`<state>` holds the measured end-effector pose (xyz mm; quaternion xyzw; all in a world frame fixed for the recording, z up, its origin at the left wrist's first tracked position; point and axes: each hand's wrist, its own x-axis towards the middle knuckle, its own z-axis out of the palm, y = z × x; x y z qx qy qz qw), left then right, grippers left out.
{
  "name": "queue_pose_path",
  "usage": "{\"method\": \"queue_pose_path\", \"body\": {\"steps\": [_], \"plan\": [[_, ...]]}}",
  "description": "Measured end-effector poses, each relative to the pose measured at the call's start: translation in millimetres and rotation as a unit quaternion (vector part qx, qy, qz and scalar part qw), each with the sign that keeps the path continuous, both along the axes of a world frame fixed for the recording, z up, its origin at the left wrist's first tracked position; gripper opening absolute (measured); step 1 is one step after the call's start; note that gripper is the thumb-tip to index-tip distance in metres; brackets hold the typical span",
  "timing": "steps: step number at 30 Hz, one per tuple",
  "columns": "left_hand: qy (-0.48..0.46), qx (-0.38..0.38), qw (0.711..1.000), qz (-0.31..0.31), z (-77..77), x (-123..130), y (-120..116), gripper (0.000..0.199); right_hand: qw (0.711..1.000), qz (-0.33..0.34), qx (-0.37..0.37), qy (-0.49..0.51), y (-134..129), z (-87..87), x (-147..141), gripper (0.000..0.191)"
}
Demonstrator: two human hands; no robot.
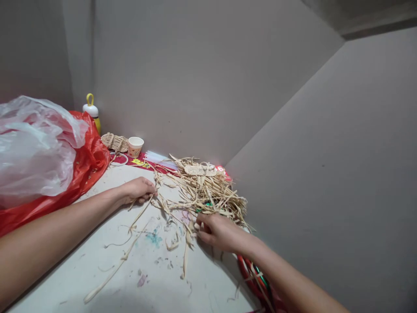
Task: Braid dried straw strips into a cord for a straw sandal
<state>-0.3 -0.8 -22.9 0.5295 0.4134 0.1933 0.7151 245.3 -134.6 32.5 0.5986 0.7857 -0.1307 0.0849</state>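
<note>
My left hand is closed in a pinch on a dried straw strand above the white tabletop. To its right, my right hand has curled fingers, with a pale straw strand at the fingertips; its palm is hidden. A loose heap of straw lies beyond and between the hands, some strands spreading toward them. On top of that heap rests a small woven straw sole. Something green shows in the straw just past my right hand.
A red and clear plastic bag bulges at the left. Along the wall stand a yellow-and-white bottle, a woven straw slipper, a paper cup and translucent sticks. The stained tabletop meets the grey walls. Red items lie below my right forearm.
</note>
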Motion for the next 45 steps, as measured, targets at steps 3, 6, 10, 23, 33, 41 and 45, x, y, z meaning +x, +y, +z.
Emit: {"method": "queue_pose_path", "body": {"steps": [3, 6, 10, 23, 33, 41, 45], "plan": [[-0.008, 0.007, 1.0, -0.004, -2.0, 0, 1, 0.012, 0.993, -0.075, 0.053, 0.076, 16, 15.2, 20, 0.026], [-0.009, 0.011, 1.0, -0.011, -4.5, -1, 3, 0.012, 0.966, -0.179, 0.185, 0.026, 40, 30.0, 53, 0.033], [-0.009, 0.012, 1.0, -0.017, -5.8, -1, 4, 0.012, 0.943, -0.267, 0.167, -0.109, 75, 27.4, 89, 0.051], [-0.013, 0.017, 1.0, -0.019, -7.0, -2, 5, 0.017, 0.94, -0.241, 0.177, -0.164, 130, -12.4, 90, 0.03], [-0.009, 0.019, 1.0, -0.014, -3.3, 0, 2, 0.023, 0.936, -0.201, 0.228, -0.176, 164, 12.0, 103, 0.034], [-0.01, 0.022, 1.0, -0.02, -5.7, -1, 4, 0.018, 0.965, -0.176, 0.167, -0.095, 156, 59.7, 121, 0.052], [-0.002, 0.025, 1.0, -0.018, -3.3, -1, 3, 0.015, 0.939, -0.196, 0.267, -0.094, 134, 99.3, 114, 0.039]]}}
